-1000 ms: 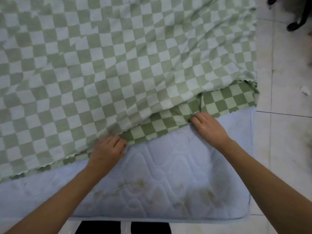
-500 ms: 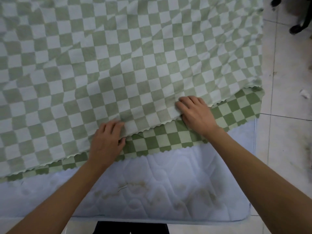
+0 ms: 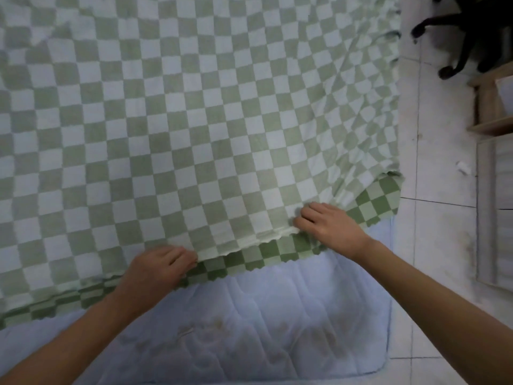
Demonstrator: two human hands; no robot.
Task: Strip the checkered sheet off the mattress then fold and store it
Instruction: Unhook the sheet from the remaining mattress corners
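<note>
Your left hand (image 3: 158,269) lies knuckles up at the scalloped edge of the green-and-white checkered cotton sheet (image 3: 194,120); its fingers curl under the paler top layer, so its grip is closed on that folded-over edge. The sheet is doubled over on itself; the pale underside covers most of the bed, and a darker green band of the lower layer shows along the near edge. Below that band the pale blue quilted mattress (image 3: 277,329) lies bare, with brownish stains near its foot. To the right, your right hand (image 3: 327,226) rests on the same top edge, fingers bent and pinching a small ridge of cloth, its grip narrow and holding the sheet. Further right, beside the bed, the white tiled floor (image 3: 438,245) carries a black swivel-chair base (image 3: 466,31) at the top corner and a light wooden shelf unit (image 3: 494,112) along the edge.
</note>
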